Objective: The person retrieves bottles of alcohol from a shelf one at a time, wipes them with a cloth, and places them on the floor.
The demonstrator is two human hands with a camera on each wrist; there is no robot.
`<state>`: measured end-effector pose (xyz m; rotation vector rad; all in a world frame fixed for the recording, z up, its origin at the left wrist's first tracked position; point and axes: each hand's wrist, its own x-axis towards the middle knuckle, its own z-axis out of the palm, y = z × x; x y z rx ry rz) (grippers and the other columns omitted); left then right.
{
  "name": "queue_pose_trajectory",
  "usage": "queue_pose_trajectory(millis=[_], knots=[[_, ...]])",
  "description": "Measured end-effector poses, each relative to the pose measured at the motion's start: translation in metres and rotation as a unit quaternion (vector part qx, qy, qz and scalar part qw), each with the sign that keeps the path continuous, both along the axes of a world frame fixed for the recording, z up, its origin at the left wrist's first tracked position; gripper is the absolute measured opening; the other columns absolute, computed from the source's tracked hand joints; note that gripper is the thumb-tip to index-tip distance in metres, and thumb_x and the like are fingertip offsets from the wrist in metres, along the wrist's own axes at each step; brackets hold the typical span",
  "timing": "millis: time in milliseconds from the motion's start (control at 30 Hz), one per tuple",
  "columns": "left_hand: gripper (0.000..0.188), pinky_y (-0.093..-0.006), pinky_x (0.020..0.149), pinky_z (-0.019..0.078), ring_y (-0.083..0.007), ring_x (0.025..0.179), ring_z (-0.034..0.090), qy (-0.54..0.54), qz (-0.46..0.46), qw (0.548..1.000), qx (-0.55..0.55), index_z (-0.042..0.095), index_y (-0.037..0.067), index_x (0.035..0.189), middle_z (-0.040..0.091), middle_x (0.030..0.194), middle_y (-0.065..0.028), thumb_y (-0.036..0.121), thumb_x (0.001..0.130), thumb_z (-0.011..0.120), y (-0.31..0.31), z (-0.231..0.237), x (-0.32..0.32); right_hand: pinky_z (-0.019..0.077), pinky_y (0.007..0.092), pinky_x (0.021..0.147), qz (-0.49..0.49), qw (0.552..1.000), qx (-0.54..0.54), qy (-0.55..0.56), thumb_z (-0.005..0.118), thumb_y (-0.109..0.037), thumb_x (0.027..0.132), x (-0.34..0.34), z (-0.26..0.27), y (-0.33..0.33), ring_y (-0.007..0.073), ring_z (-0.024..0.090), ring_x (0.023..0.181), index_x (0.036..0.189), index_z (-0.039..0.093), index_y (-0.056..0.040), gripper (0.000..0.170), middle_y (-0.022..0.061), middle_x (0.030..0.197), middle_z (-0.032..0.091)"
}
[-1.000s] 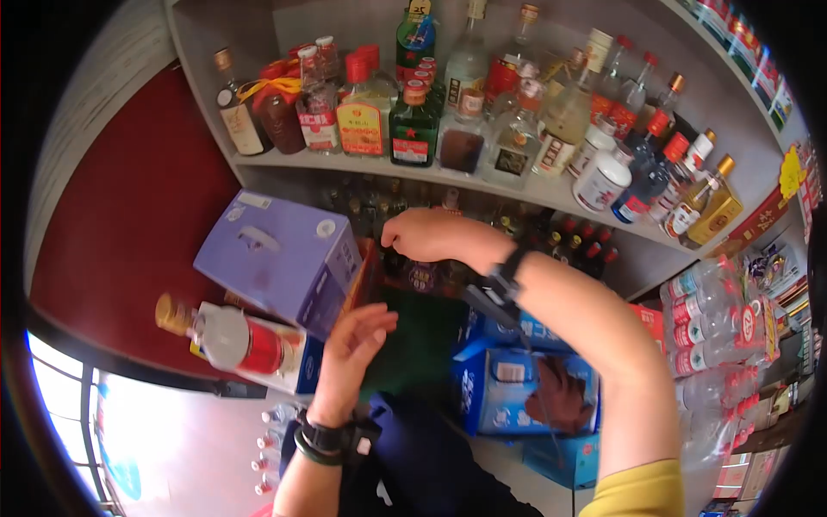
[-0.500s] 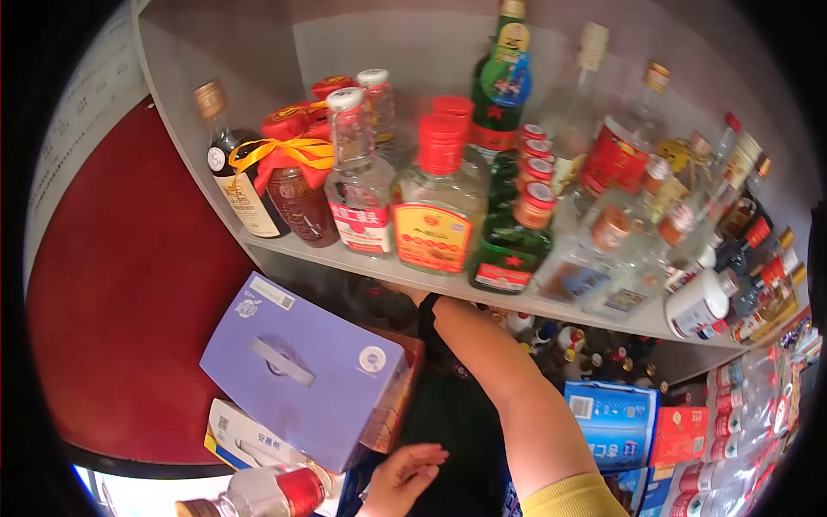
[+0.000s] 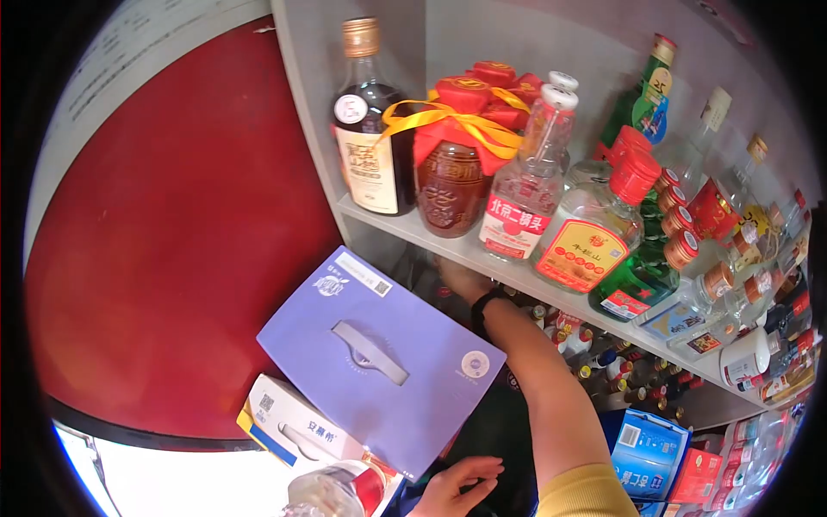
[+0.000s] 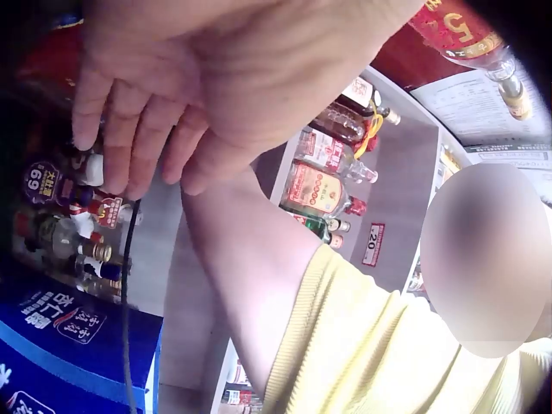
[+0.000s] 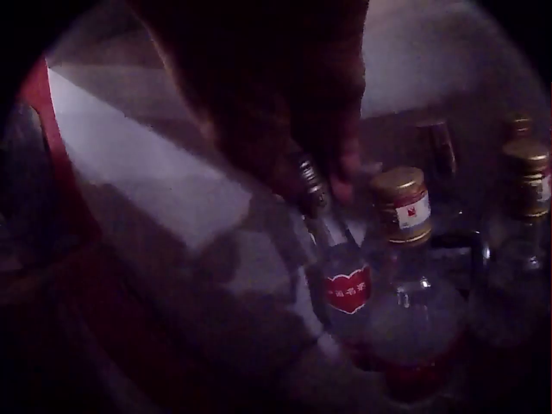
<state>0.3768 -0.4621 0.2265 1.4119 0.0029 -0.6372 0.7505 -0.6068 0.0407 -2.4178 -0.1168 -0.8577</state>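
My right hand (image 3: 461, 280) reaches under the shelf into the dark lower compartment, partly hidden by the shelf board. In the right wrist view its fingers pinch the neck, just under the cap, of a slim clear glass bottle (image 5: 348, 291) with a red label. Beside that bottle stands a wider glass bottle (image 5: 412, 315) with a gold cap. My left hand (image 3: 461, 487) hangs low by the corner of a purple carton (image 3: 388, 336), its fingers relaxed and holding nothing; the left wrist view shows its palm and loose fingers.
Liquor bottles crowd the upper shelf (image 3: 439, 244), among them a brown jar (image 3: 452, 189) with a yellow ribbon. Under the purple carton lies a white carton (image 3: 301, 426), with a large bottle (image 3: 332, 491) in front. Blue cartons (image 3: 646, 452) stand at the lower right.
The head view has moved closer and toward the left end of the shelf. My right hand has gone from in front of the lower compartment to deep under the shelf. My left hand remains relaxed.
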Motion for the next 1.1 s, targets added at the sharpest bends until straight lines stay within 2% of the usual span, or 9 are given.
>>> queue_pose_trajectory(millis=[133,200,267,367,467,567,867,1067,1100], knots=[[0.028,-0.0284,0.094,0.0496,-0.0167,0.108,0.064,-0.034,0.008,0.999,-0.006,0.057,0.003,0.123,0.067,0.11,-0.008,-0.002,0.095,0.056,0.003,-0.003,-0.009,0.0493,0.0466,0.089,0.032,0.982,0.031,0.184,0.053,-0.035,0.096,-0.018,0.028,-0.014,0.0342,0.064,0.1,0.113,0.062,-0.0083,0.034,0.0152,0.107,0.068],[0.029,-0.0285,0.094,0.0497,-0.0171,0.108,0.064,-0.057,0.007,0.998,-0.007,0.057,0.002,0.124,0.067,0.111,-0.0088,-0.002,0.095,0.055,0.002,-0.003,-0.016,0.0494,0.0455,0.09,0.016,0.999,-0.038,-0.03,0.052,-0.041,0.098,-0.029,0.03,-0.039,0.0337,0.066,0.099,0.121,0.059,-0.0094,0.04,0.0121,0.112,0.067],[0.029,-0.0286,0.094,0.0497,-0.0175,0.108,0.064,-0.079,0.002,0.997,-0.004,0.056,0.002,0.124,0.067,0.111,-0.0095,-0.002,0.095,0.055,0.001,-0.003,-0.024,0.0509,0.0415,0.089,-0.029,0.974,-0.177,-0.135,0.055,-0.037,0.099,-0.03,0.029,-0.066,0.0288,0.068,0.097,0.126,0.056,-0.0083,0.04,0.0094,0.117,0.066],[0.031,-0.0293,0.096,0.0499,-0.0187,0.111,0.064,-0.097,-0.05,0.994,-0.016,0.055,0.0,0.127,0.067,0.116,-0.0119,0.001,0.096,0.058,0.003,-0.03,-0.03,0.0514,0.0383,0.088,0.007,0.979,0.205,0.003,0.058,-0.032,0.098,-0.086,0.054,-0.083,0.0264,0.068,0.098,0.127,0.055,-0.0071,0.038,0.0092,0.118,0.065],[0.034,-0.031,0.093,0.0504,-0.0177,0.111,0.065,-0.102,-0.073,0.991,-0.04,0.057,0.002,0.129,0.069,0.116,-0.011,0.012,0.097,0.064,0.0,-0.052,-0.042,0.0518,0.0351,0.087,0.041,0.819,0.557,0.134,0.061,-0.027,0.098,-0.157,0.087,-0.095,0.024,0.068,0.098,0.127,0.055,-0.006,0.036,0.0091,0.119,0.064],[0.033,-0.0301,0.09,0.0514,-0.0168,0.107,0.066,-0.126,-0.065,0.989,-0.043,0.057,0.002,0.128,0.07,0.113,-0.0096,0.011,0.097,0.063,-0.004,-0.052,-0.052,0.052,0.0296,0.084,-0.034,0.767,0.626,0.136,0.065,-0.019,0.096,-0.223,0.135,-0.096,0.0198,0.069,0.094,0.125,0.057,-0.0051,0.033,0.0084,0.114,0.065],[0.029,-0.0281,0.093,0.051,-0.0163,0.107,0.065,-0.188,-0.052,0.98,-0.046,0.058,0.0,0.124,0.069,0.112,-0.0113,0.001,0.095,0.061,0.011,-0.056,-0.076,0.0521,0.0268,0.075,-0.088,0.827,0.544,0.112,0.065,-0.017,0.096,-0.408,0.215,-0.141,0.0133,0.068,0.081,0.117,0.063,-0.0072,0.023,0.0022,0.098,0.068],[0.042,-0.0367,0.094,0.0489,-0.0275,0.111,0.064,-0.3,-0.006,0.954,0.02,0.058,0.002,0.125,0.068,0.116,-0.0118,0.011,0.087,0.072,0.047,0.0,-0.13,0.0493,0.0205,0.068,0.009,0.904,0.381,0.193,0.066,-0.016,0.096,-0.498,0.297,-0.123,0.0065,0.064,0.077,0.111,0.066,-0.0086,0.017,-0.0018,0.09,0.067],[0.053,-0.0388,0.098,0.0463,-0.03,0.117,0.06,-0.408,0.025,0.909,0.078,0.054,0.002,0.13,0.064,0.123,-0.0142,0.013,0.083,0.076,0.049,0.006,-0.14,0.0481,0.0198,0.067,0.046,0.914,0.353,0.193,0.065,-0.017,0.097,-0.507,0.31,-0.113,0.006,0.064,0.077,0.111,0.066,-0.0085,0.016,-0.002,0.091,0.067]])
